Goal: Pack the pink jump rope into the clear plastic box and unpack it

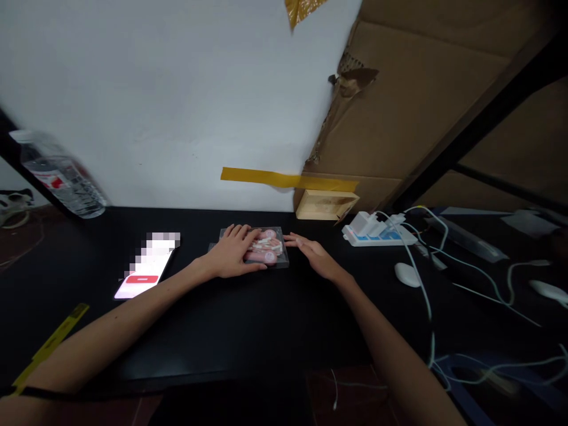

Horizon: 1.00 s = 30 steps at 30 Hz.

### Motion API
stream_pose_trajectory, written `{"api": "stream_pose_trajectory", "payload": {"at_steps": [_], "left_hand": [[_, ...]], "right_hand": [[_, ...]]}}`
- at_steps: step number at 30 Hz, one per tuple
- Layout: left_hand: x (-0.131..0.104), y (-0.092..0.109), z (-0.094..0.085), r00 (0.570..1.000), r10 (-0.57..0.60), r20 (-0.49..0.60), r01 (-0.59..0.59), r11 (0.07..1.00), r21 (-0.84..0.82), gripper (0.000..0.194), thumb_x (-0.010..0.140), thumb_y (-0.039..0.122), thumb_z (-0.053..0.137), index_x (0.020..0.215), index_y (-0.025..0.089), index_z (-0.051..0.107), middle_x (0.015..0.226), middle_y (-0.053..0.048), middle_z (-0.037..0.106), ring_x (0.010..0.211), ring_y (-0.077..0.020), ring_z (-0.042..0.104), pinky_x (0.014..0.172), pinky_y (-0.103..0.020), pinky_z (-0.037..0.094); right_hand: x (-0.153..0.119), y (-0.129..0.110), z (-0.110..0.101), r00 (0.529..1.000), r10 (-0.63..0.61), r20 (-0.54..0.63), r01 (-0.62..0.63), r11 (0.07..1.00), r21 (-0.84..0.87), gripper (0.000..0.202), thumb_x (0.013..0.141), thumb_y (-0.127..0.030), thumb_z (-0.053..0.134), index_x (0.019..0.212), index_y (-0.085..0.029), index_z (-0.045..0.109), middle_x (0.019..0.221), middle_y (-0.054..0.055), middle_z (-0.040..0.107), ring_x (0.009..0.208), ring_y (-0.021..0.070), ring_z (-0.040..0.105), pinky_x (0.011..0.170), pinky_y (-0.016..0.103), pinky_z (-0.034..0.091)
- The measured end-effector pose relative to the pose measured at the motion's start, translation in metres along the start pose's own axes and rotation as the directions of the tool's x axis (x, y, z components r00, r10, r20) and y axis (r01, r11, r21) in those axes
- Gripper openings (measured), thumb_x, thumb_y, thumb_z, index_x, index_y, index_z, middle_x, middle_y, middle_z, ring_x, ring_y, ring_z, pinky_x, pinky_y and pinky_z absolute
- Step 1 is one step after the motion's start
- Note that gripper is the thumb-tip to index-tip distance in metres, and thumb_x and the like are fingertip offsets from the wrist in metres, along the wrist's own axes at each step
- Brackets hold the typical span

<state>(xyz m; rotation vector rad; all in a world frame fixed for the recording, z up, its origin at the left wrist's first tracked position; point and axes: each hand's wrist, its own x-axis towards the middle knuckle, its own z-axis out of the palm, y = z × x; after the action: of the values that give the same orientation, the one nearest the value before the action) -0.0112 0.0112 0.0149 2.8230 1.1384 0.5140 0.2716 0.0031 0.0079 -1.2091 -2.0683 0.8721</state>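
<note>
one yellow strip (51, 343) slants along the near left of the black worktop (213, 337). farther in, at the middle, sits the clear box (279, 264) with pink and white pieces (266, 248) inside. the left hand (233, 251) is spread wide over the box's left half, thumb toward the near side; how hard it presses i cannot tell. the right hand (313, 254) holds nothing, its fingers stretched out and close together, tips at the box's right edge, touching or just beside it.

as i judge it, a one-sided push could slide the box over the smooth-looking surface, and a heavy palm could bow the thin plastic. a sideways sweep of the left arm could nudge the phone.

counted, near to far: one lit phone (151, 266) on the left; one white mouse (407, 275) on the right, plus one mouse-like white thing (548, 291) farther right; one power strip (377, 239); one shallow wooden tray (326, 205) against the far wall; one water bottle (66, 177) at the far left. the cables (428, 307) tangle and the box's pieces overlap, so neither gives me a sure number.
</note>
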Motion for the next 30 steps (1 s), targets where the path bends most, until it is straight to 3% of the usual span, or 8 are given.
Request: {"api": "stream_pose_trajectory", "payload": {"at_steps": [3,6,10,18,25,30], "left_hand": [[0.0,-0.001,0.001,1.0,-0.028,0.002,0.028,1.0,0.007,0.084,0.085,0.076,0.051,0.145,0.019,0.038,0.136,-0.016,0.05,0.125,-0.036,0.046,0.112,-0.055,0.028],[-0.001,-0.003,0.001,0.999,-0.035,0.016,0.035,0.999,0.022,0.082,0.084,0.076,0.052,0.144,0.02,0.041,0.135,-0.015,0.051,0.125,-0.0357,0.047,0.112,-0.055,0.028],[-0.002,-0.004,0.0,0.999,-0.009,0.031,0.008,0.999,0.038,0.079,0.083,0.076,0.054,0.142,0.023,0.045,0.134,-0.013,0.052,0.126,-0.0354,0.047,0.112,-0.055,0.029],[-0.002,-0.005,0.0,0.999,0.001,0.04,-0.003,0.998,0.059,0.083,0.084,0.075,0.055,0.143,0.019,0.046,0.137,-0.017,0.05,0.129,-0.0374,0.044,0.113,-0.054,0.028],[-0.002,-0.007,0.001,0.999,-0.006,0.047,0.002,0.997,0.072,0.085,0.083,0.078,0.052,0.144,0.02,0.045,0.139,-0.018,0.05,0.132,-0.0371,0.043,0.114,-0.054,0.026],[-0.001,-0.012,0.005,0.998,-0.044,0.034,0.04,0.995,0.095,0.083,0.084,0.08,0.048,0.144,0.023,0.042,0.14,-0.016,0.05,0.133,-0.0372,0.043,0.114,-0.056,0.025]], "right_hand": [[-0.005,-0.001,0.002,0.989,-0.004,0.148,0.012,0.999,-0.053,0.071,0.096,-0.07,0.034,0.148,-0.024,0.048,0.158,0.008,0.041,0.152,0.0271,0.022,0.124,0.054,0.018],[-0.008,0.001,0.01,0.973,0.036,0.228,0.028,0.962,-0.272,0.093,0.086,-0.078,0.048,0.158,-0.021,0.028,0.166,0.011,0.021,0.155,0.0314,0.003,0.123,0.057,0.014],[-0.008,0.004,0.022,0.972,0.078,0.222,0.04,0.874,-0.484,0.103,0.085,-0.081,0.044,0.16,-0.017,0.017,0.166,0.015,0.014,0.154,0.0356,0.0,0.123,0.057,0.014],[-0.006,0.004,0.026,0.969,0.095,0.226,0.045,0.837,-0.545,0.106,0.086,-0.083,0.036,0.16,-0.012,0.012,0.166,0.017,0.011,0.153,0.0371,0.005,0.123,0.054,0.015],[-0.005,0.002,0.023,0.97,0.089,0.224,0.046,0.844,-0.535,0.105,0.085,-0.083,0.039,0.161,-0.015,0.014,0.166,0.015,0.015,0.153,0.0368,0.008,0.124,0.055,0.016],[-0.006,0.0,0.022,0.971,0.09,0.221,0.045,0.84,-0.54,0.088,0.094,-0.073,0.031,0.159,-0.015,0.021,0.166,0.015,0.018,0.154,0.0328,0.01,0.124,0.051,0.015]]}}
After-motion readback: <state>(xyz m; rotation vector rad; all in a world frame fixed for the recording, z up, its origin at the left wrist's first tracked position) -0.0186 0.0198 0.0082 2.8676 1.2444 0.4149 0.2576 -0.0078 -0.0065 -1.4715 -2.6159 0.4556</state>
